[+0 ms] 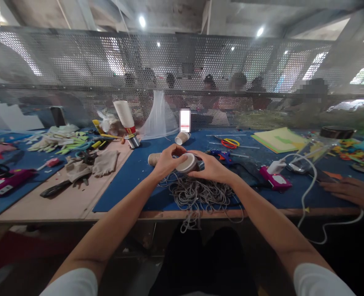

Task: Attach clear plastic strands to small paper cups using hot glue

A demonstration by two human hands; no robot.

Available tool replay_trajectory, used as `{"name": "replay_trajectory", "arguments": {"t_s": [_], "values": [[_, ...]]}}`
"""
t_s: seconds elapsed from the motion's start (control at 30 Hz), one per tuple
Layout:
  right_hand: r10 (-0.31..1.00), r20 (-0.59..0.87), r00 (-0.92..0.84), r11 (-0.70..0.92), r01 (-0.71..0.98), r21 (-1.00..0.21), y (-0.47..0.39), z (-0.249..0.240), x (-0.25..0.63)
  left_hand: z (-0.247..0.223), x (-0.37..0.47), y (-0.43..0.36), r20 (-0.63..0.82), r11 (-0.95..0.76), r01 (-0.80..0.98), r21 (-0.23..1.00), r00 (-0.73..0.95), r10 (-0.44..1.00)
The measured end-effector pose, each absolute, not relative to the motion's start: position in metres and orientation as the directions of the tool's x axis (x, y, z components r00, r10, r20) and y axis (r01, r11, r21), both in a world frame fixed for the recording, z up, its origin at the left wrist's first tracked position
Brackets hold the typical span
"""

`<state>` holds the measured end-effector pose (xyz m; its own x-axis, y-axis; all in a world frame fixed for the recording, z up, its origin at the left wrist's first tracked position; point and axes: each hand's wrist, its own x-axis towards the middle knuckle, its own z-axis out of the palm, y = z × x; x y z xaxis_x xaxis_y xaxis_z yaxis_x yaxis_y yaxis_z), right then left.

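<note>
Between my two hands is a cup (187,163), tilted so that its pale round end faces up towards me; its side looks brown, perhaps cord-wrapped. My left hand (171,161) curls round its left side, thumb on top. On the right, my right hand (211,166) grips it with bent fingers, and something shiny shows beside those fingers. A loose heap of grey cord (200,193) lies just below both hands, with some loops hanging over the table's front edge. A cord-wrapped cup (153,159) lies left of my left hand, and another brown cup (182,138) lies behind.
Right of my hands are a blue glue gun (222,156), red-and-yellow-handled scissors (229,142), a purple power strip (276,181) and a co-worker's hand (344,190). Leftward are stacked paper cups (124,113), gloves (105,163) and a black-handled tool (56,189). A perforated screen (182,61) stands behind.
</note>
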<state>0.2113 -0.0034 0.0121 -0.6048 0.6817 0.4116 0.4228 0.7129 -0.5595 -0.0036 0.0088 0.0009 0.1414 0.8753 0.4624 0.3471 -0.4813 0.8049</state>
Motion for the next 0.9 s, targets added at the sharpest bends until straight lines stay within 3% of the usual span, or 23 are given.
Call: {"name": "replay_trajectory", "arguments": {"t_s": [0.23, 0.57, 0.9], "values": [[0.694, 0.401, -0.598, 0.692, 0.403, -0.599, -0.001, 0.007, 0.211, 0.001, -0.001, 0.007, 0.478, -0.490, 0.389, 0.780, 0.136, 0.868], [0.636, 0.428, -0.642, 0.769, 0.480, -0.422, 0.002, -0.004, 0.205, -0.002, 0.006, -0.001, 0.525, -0.488, 0.609, 0.626, 0.134, 0.841], [0.668, 0.445, -0.597, 0.730, 0.411, -0.546, -0.002, 0.002, 0.208, 0.005, -0.003, 0.003, 0.372, -0.399, 0.192, 0.897, 0.162, 0.914]]}}
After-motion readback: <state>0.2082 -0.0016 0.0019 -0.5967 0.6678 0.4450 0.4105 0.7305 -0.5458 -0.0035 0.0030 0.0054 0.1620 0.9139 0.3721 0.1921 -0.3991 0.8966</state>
